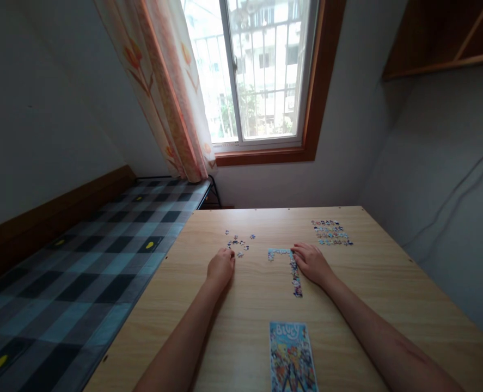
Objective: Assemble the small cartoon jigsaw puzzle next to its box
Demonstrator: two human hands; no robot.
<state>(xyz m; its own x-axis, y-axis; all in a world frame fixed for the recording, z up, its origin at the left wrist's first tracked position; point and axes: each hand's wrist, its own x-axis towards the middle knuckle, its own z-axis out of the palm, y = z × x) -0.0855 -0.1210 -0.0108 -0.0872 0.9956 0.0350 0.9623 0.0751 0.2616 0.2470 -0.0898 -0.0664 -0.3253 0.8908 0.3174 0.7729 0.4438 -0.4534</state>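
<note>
On the bench (367,294), puzzle rows (331,235) lie near the far right corner and loose pieces (240,254) towards the far left corner. Between the two groups, reaching nearer, lies the joined strip (296,283). The picture card (292,354) lies before it, towards the near edge. A bed (102,264) stands beyond the left edge, a window (269,81) behind the far edge.

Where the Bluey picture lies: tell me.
In the head view, the Bluey picture lies at bottom, right of centre, between the left forearm and right forearm, below the joined puzzle pieces.
</note>
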